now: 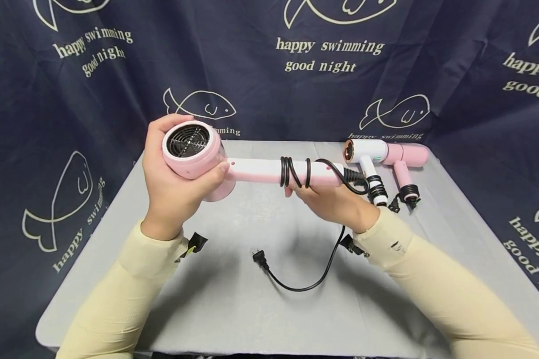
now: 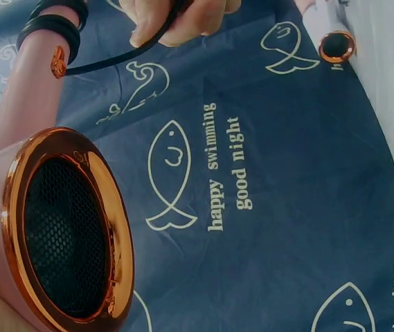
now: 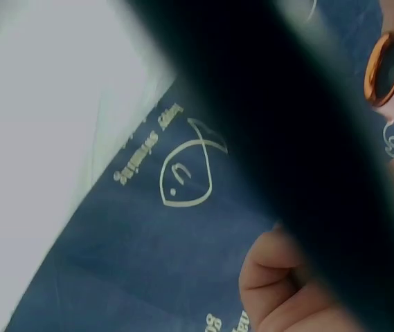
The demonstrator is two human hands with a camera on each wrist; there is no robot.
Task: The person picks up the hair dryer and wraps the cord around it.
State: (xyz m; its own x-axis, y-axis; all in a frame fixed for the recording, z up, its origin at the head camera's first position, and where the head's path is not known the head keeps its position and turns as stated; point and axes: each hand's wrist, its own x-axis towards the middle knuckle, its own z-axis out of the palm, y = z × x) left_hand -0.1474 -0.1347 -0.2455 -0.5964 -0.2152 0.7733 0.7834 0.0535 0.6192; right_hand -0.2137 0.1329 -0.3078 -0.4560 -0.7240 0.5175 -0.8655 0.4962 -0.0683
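Observation:
A pink and white hair dryer [image 1: 256, 170] is held up over the table, its handle pointing right. My left hand [image 1: 166, 187] grips its round head around the sides, with the black intake grille facing me. The copper-rimmed outlet [image 2: 68, 238] shows in the left wrist view. Several turns of black power cord [image 1: 297, 289] wrap the handle. My right hand [image 1: 337, 205] is just below the handle's end, and its fingers [image 2: 176, 17] pinch the cord in the left wrist view. From this hand the free cord curves down to a two-pin plug [image 1: 260, 259]. A dark blurred band crosses the right wrist view.
At the table's back right lie a white hair dryer [image 1: 369, 151] and another pink hair dryer [image 1: 413, 155], side by side with cords wrapped on their handles. The grey-white table [image 1: 233, 319] is backed by a dark blue curtain [image 1: 269, 114] with fish prints.

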